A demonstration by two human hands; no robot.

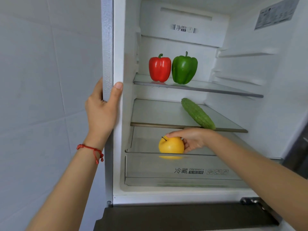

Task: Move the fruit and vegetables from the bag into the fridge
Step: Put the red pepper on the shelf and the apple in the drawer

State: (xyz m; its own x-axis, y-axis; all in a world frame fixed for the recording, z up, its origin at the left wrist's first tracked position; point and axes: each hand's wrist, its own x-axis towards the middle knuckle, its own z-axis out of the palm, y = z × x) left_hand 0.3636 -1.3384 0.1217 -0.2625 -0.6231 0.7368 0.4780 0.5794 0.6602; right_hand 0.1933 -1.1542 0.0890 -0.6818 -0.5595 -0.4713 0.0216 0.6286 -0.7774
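Now right hand cups yellow apple from side, setting it on lowest shelf above crisper drawer; left hand grips fridge side edge, likely for bracing; red pepper, green pepper upright on top shelf; bitter gourd lies on middle shelf; bag unseen

Pale grey tiled wall at left, evenly lit.

Home kitchen, by the evidence. An open household fridge fills the view from 12 to 3 o'clock: white liner, glass shelves, a clear crisper drawer printed "FRESHBOX" at 5 o'clock. Pale grey tiled wall at 9 o'clock. Peppers, a gourd and a yellow fruit sit on the shelves.
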